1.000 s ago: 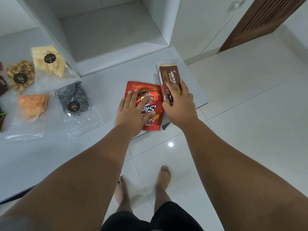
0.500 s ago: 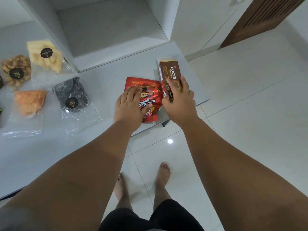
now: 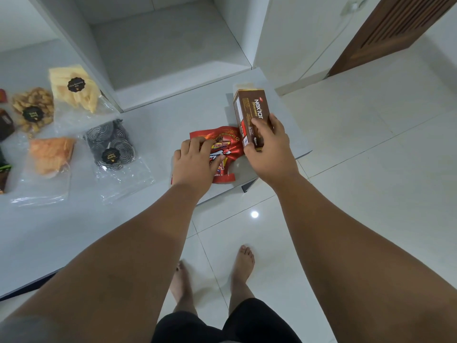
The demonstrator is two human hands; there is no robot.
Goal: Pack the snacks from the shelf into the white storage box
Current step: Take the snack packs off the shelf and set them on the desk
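A red snack pouch (image 3: 223, 142) lies crumpled near the right end of the white shelf top (image 3: 158, 120). My left hand (image 3: 194, 164) is curled down on it, fingers gathering the foil. A brown Nextar brownies box (image 3: 252, 115) stands on edge just right of the pouch, and my right hand (image 3: 268, 149) grips its near end. No white storage box is in view.
Clear bags of snacks lie to the left: black spiral biscuits (image 3: 111, 144), orange chips (image 3: 50, 154), yellow chips (image 3: 73, 89), brown nuts (image 3: 33, 108). An open white cubby (image 3: 160, 48) rises behind. White tiled floor (image 3: 371, 169) and a wooden door (image 3: 400, 28) are on the right.
My left hand's fingers have closed from flat to bunching the red pouch, which has crumpled and shortened. My right hand keeps its hold on the brown box.
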